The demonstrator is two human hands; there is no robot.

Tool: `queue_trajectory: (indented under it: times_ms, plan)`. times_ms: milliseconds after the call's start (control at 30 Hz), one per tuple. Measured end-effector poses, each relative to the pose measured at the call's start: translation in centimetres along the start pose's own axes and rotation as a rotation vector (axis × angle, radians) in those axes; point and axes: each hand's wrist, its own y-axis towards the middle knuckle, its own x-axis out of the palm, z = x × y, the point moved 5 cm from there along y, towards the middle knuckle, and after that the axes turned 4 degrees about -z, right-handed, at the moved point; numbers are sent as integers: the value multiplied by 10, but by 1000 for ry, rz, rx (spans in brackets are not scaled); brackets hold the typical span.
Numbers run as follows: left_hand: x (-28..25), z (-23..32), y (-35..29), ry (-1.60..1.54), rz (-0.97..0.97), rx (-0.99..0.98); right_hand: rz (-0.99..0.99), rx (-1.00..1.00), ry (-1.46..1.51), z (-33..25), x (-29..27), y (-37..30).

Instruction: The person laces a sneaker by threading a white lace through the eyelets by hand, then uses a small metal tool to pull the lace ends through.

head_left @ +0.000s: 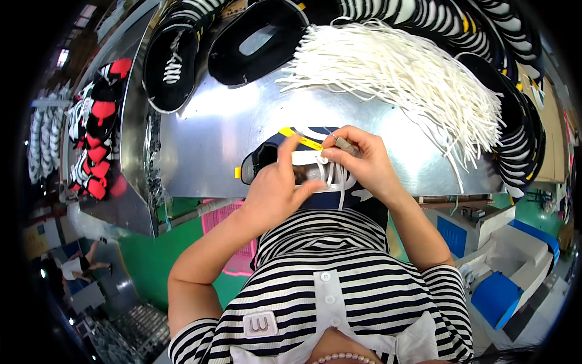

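Pearls hang nearest; arms bent, left hand splays fingers over a shoe, right hand pinches a tool.

Around me is a shoe workshop: 1 thick heap of white laces lies on the metal workbench, rows of dark shoe uppers line its far edge, red-and-black pieces, perhaps uppers too, sit left of it, green floor below it.
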Motion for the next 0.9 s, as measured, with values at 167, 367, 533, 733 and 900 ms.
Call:
queue_trajectory:
  times_ms: [167,367,533,733,900]
  plan:
    - [-4,-7,5,7,196,-102,-39,-40,-123,-4,14,11]
    - [-5,-7,3,-127,209,-120,-20,-112,-145,-2,9,5]
    - [-5,-2,2,-87,145,-41,62,-63,-103,0,11,0]
    - [-1,-2,-1,44,260,-13,60,2,149,5,7,4]
    - [1,-2,3,-3,340,-149,38,4,111,0,14,4]
